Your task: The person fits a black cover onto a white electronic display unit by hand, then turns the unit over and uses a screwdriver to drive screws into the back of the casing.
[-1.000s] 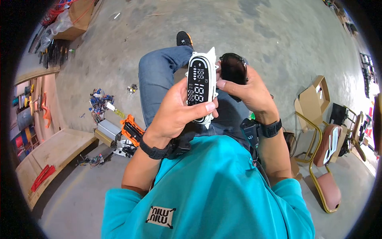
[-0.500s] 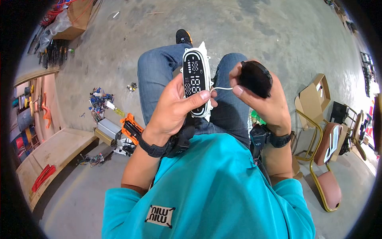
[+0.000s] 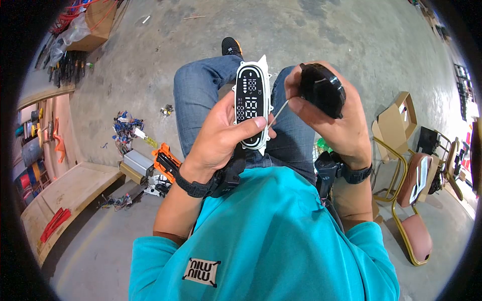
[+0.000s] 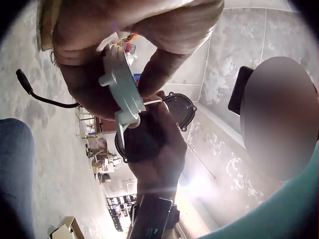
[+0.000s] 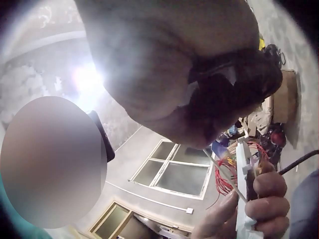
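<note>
The left hand (image 3: 216, 138) grips a white-framed oval display panel (image 3: 250, 95) near its lower end, thumb across its dark face. In the left wrist view the panel's white edge (image 4: 122, 82) shows between the fingers, and a black cable with a plug (image 4: 47, 101) hangs out beside them. Up and to the right, the right hand (image 3: 336, 123) holds a glossy black oval cover (image 3: 321, 90), held tilted and apart from the panel. A thin white strand (image 3: 279, 114) runs from the panel's side to the right thumb and fingers.
Wire bundles (image 3: 125, 130), a silver box (image 3: 137, 163) and an orange part (image 3: 165, 161) lie on the floor at left, near a wooden bench (image 3: 75, 193). At right are an open cardboard box (image 3: 396, 125) and a gold-framed chair (image 3: 415, 238).
The right hand has moved right, away from the panel, with the black cover, which has turned. The white strand came into view between the hands and now slants more steeply.
</note>
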`<state>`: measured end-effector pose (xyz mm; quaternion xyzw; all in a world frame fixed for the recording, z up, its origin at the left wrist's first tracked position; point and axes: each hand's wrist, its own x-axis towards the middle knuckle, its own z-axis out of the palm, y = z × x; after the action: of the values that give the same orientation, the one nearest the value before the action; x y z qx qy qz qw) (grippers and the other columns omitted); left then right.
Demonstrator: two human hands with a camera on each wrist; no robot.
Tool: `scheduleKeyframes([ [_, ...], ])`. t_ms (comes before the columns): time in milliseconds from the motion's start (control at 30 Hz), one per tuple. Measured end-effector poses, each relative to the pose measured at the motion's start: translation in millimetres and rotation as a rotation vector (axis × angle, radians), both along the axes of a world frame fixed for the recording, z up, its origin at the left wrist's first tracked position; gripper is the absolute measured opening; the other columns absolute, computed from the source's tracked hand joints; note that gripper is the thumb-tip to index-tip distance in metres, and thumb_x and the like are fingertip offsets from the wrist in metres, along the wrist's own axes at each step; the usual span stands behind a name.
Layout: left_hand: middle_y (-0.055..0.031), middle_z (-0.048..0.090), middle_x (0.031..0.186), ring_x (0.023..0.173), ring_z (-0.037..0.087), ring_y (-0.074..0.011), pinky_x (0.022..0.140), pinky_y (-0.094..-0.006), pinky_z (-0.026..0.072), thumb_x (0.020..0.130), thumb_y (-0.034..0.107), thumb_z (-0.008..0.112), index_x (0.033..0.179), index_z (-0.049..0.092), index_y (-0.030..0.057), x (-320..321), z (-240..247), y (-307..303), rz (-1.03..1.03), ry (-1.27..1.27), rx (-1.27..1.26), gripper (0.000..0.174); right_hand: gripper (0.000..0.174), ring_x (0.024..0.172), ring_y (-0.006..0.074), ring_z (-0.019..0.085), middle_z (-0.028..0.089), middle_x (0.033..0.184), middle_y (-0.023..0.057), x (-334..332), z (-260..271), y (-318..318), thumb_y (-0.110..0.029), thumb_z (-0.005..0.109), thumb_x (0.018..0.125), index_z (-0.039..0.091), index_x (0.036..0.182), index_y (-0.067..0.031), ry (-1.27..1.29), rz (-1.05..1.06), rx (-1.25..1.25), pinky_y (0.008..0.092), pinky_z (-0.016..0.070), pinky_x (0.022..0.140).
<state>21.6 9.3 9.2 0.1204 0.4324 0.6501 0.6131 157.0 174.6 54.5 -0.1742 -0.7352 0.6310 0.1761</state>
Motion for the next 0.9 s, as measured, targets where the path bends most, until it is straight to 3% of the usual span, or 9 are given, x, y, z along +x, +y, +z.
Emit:
scheduleKeyframes([
  [233, -0.0106, 0.064, 0.1, 0.086, 0.067, -0.0187, 0.079, -0.0319, 0.055, 0.085, 0.004, 0.071, 0.129, 0.046, -0.001, 3.9, -1.7, 3.8, -0.012, 0.098, 0.058, 0.051, 0.026, 0.089, 0.0136, 0.065, 0.066, 0.094, 0.0058, -2.3, 1.6, 1.7, 0.0, 0.069, 0.085, 0.06, 0.109, -0.0008, 0.001, 0.057, 0.047, 0.0294, 0.053, 0.081],
  [300, -0.0076, 0.061, 0.098, 0.087, 0.064, -0.0158, 0.077, -0.0329, 0.0575, 0.083, 0.003, 0.074, 0.122, 0.047, -0.0028, 4.3, 1.2, 5.3, -0.007, 0.101, 0.052, 0.048, 0.028, 0.089, 0.0147, 0.066, 0.066, 0.094, 0.0065, -3.8, 0.1, -0.2, 0.0, 0.07, 0.084, 0.06, 0.11, -0.0009, 0.034, 0.036, 0.026, 0.0299, 0.0535, 0.081],
  [900, -0.0071, 0.061, 0.097, 0.086, 0.064, -0.0168, 0.08, -0.0333, 0.0562, 0.085, 0.006, 0.074, 0.129, 0.045, -0.0023, 3.5, 2.0, 6.1, -0.061, 0.053, 0.068, 0.054, 0.03, 0.086, 0.0168, 0.068, 0.067, 0.093, 0.0086, -9.7, -6.1, 5.5, 0.001, 0.07, 0.082, 0.06, 0.11, -0.0024, 0.019, 0.006, 0.165, 0.0303, 0.0533, 0.077],
])
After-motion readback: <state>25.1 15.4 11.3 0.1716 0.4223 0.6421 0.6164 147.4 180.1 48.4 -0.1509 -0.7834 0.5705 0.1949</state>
